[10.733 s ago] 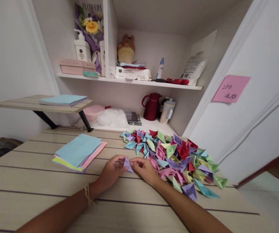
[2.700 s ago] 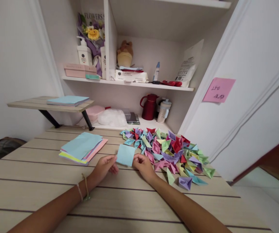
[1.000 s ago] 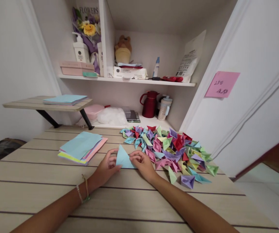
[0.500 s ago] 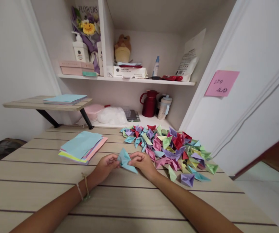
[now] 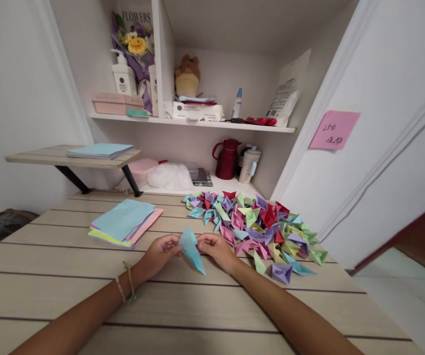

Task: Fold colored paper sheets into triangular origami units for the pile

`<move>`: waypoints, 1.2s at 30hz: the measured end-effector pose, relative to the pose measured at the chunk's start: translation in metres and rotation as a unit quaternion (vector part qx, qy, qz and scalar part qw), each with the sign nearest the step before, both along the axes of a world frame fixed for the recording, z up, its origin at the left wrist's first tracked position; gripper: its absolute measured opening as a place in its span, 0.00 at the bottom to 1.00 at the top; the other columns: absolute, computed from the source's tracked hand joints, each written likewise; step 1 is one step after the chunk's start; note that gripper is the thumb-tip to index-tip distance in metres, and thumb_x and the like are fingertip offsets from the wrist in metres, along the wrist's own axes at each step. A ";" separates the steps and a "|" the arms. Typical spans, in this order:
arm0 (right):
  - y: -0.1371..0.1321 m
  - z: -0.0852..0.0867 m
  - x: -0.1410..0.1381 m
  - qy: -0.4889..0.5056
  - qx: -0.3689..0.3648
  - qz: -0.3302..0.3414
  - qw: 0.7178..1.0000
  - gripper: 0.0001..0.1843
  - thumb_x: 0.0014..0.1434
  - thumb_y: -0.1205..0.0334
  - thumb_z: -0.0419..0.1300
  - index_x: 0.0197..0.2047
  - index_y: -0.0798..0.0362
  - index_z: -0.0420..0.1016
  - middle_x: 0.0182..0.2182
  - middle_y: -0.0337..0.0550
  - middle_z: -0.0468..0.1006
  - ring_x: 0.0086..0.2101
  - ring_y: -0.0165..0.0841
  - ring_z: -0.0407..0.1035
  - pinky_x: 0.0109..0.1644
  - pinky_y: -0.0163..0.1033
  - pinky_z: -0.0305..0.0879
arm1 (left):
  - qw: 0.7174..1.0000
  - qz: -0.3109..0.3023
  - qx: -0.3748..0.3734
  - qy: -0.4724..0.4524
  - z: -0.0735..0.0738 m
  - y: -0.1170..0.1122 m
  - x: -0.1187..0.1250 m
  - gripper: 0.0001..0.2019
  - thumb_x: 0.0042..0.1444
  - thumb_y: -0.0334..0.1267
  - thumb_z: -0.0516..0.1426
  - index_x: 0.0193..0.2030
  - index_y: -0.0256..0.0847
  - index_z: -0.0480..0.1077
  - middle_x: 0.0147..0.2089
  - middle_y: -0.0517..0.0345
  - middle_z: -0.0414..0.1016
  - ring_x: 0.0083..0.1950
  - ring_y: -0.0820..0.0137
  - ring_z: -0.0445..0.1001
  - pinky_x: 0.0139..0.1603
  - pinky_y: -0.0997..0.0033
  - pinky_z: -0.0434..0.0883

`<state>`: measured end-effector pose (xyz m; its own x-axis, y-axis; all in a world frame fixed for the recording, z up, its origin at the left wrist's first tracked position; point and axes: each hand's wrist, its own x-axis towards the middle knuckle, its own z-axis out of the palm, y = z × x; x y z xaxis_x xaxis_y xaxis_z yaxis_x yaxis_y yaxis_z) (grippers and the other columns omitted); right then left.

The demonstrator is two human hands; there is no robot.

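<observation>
L hand (image 5: pixel 161 250) & R hand (image 5: pixel 217 249): fingers pinched on opp. sides of blue paper (image 5: pixel 191 248), prob. light, easily creased; grip edges w/ min. force.

One head-worn view, facing forward and down.
It looks from above and behind the left hand (image 5: pixel 162 250) and right hand (image 5: pixel 219 250), near enough for the forearms (image 5: pixel 87 308) to enter below them, the shelf (image 5: pixel 220 124) lying beyond.

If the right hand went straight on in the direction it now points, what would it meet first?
The right hand would probably meet the folded light-blue paper that it touches, then perhaps the left hand; depth is unclear.
</observation>
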<state>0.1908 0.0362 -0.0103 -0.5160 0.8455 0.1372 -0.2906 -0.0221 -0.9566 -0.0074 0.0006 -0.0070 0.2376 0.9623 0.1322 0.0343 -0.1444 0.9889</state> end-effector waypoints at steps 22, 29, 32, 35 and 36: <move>-0.004 -0.003 -0.002 -0.068 0.101 -0.066 0.990 0.09 0.44 0.60 0.63 0.29 0.57 0.74 0.19 0.36 0.71 0.19 0.25 0.62 0.23 0.29 0.58 | 0.999 0.001 -0.034 0.011 0.004 -0.004 0.000 0.10 0.45 0.39 0.61 0.32 0.35 0.72 0.31 0.56 0.76 0.32 0.70 0.73 0.35 0.72 0.68; -0.010 0.001 0.000 -0.097 0.184 -0.140 0.968 0.09 0.48 0.63 0.58 0.33 0.54 0.78 0.25 0.42 0.77 0.24 0.30 0.68 0.24 0.32 0.62 | 0.996 -0.026 -0.079 -0.023 0.005 -0.001 0.001 0.17 0.52 0.49 0.53 0.38 0.35 0.70 0.28 0.56 0.74 0.27 0.71 0.73 0.29 0.73 0.68; -0.009 0.001 0.001 -0.109 0.218 -0.136 0.960 0.10 0.47 0.66 0.57 0.33 0.52 0.79 0.26 0.43 0.78 0.27 0.32 0.69 0.28 0.33 0.64 | 0.996 -0.023 -0.087 -0.021 0.007 -0.001 0.003 0.17 0.51 0.47 0.55 0.41 0.35 0.68 0.27 0.57 0.73 0.27 0.71 0.72 0.29 0.73 0.68; -0.008 -0.002 0.002 -0.117 0.208 -0.130 0.962 0.11 0.47 0.66 0.57 0.34 0.52 0.79 0.22 0.41 0.76 0.27 0.32 0.69 0.28 0.33 0.64 | 0.997 -0.014 -0.078 -0.015 0.008 -0.002 0.004 0.19 0.46 0.42 0.60 0.44 0.36 0.65 0.26 0.60 0.73 0.25 0.73 0.71 0.28 0.74 0.67; -0.007 -0.003 0.001 -0.119 0.201 -0.122 0.965 0.11 0.47 0.66 0.57 0.34 0.52 0.79 0.21 0.40 0.76 0.26 0.32 0.69 0.28 0.33 0.64 | 0.997 -0.009 -0.073 -0.014 0.008 -0.002 0.004 0.20 0.45 0.41 0.61 0.44 0.36 0.65 0.25 0.61 0.72 0.24 0.74 0.70 0.28 0.74 0.66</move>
<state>0.1922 0.0288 -0.0128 -0.3653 0.8491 0.3816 -0.0110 0.4060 -0.9138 -0.0032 -0.0014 0.0010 0.2539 0.9672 -0.0024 0.0048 0.0012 1.0000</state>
